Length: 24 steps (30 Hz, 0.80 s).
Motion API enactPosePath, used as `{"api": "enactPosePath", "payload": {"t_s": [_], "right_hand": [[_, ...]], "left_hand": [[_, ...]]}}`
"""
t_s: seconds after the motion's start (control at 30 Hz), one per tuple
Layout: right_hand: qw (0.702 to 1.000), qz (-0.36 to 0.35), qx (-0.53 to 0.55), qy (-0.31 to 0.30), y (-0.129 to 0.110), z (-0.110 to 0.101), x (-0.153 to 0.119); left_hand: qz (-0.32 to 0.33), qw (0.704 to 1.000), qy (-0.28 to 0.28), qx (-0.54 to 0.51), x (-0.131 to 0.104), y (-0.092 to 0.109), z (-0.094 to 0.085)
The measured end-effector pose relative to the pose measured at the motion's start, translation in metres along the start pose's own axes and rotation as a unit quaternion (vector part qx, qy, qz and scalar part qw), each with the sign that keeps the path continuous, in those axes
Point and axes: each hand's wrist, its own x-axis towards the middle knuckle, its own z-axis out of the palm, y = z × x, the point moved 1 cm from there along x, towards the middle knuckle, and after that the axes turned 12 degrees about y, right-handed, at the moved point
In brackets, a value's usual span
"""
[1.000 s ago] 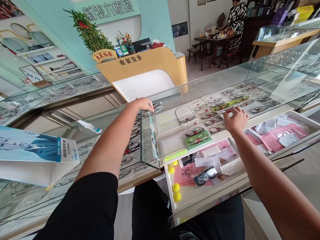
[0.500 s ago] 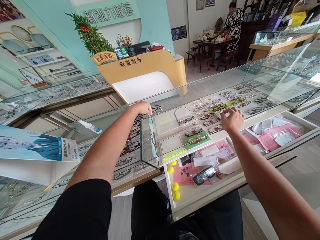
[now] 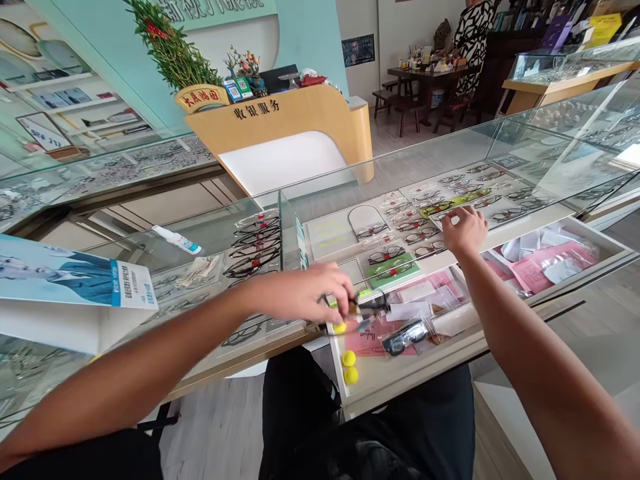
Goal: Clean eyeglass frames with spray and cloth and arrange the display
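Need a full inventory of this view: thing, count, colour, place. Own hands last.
Held glasses: at least one pair, dark, blurred, in left hand
Displayed glasses: many, mostly dark, in glass counters
Drawer: one, white, pulled out
Balls: at least three, yellow, drawer's left side
Bagged sunglasses: one pair, black, in drawer
Bottle: one, white, left countertop
Box: one, blue and white, far left
Desk: one, wood-toned and white, behind
Plant: one, green, on desk
Co-worker: one, black-and-white clothing, top right
Hands: two, bare; left over drawer's left corner, right by displayed glasses
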Motion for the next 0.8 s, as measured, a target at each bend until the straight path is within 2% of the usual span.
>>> {"api": "enactPosePath", "payload": {"t_s": [0.03,0.1,0.2,0.37,0.43,0.5,0.6,0.8], "right_hand": [[1.0,0.002,-0.004,0.002,0.0,0.0,0.0],[1.0,0.003,-0.01,0.004,-0.001,-0.001,0.0],[1.0,0.003,-0.015,-0.001,-0.002,-0.002,0.001],[1.0,0.005,-0.018,0.003,-0.002,-0.002,0.002],[1.0,0.004,-0.016,0.001,-0.002,-0.001,0.002],[1.0,0.003,-0.012,-0.001,-0.002,-0.001,0.002],[1.0,0.001,-0.008,0.002,-0.002,-0.001,0.002],[1.0,0.003,-0.012,0.008,-0.004,-0.002,0.001]], "left_hand": [[0.014,0.999,-0.022,-0.029,-0.004,0.006,0.021],[0.018,0.997,-0.035,-0.066,-0.008,0.005,0.059],[-0.011,0.996,-0.004,-0.086,-0.004,-0.017,0.104],[-0.064,0.995,0.077,0.006,0.028,-0.062,0.159],[-0.089,0.985,0.137,0.063,0.049,-0.075,0.174],[-0.11,0.964,0.21,0.12,0.072,-0.085,0.181],[-0.138,0.936,0.285,0.157,0.108,-0.102,0.174],[-0.213,0.878,0.39,0.176,0.176,-0.152,0.122]]}}
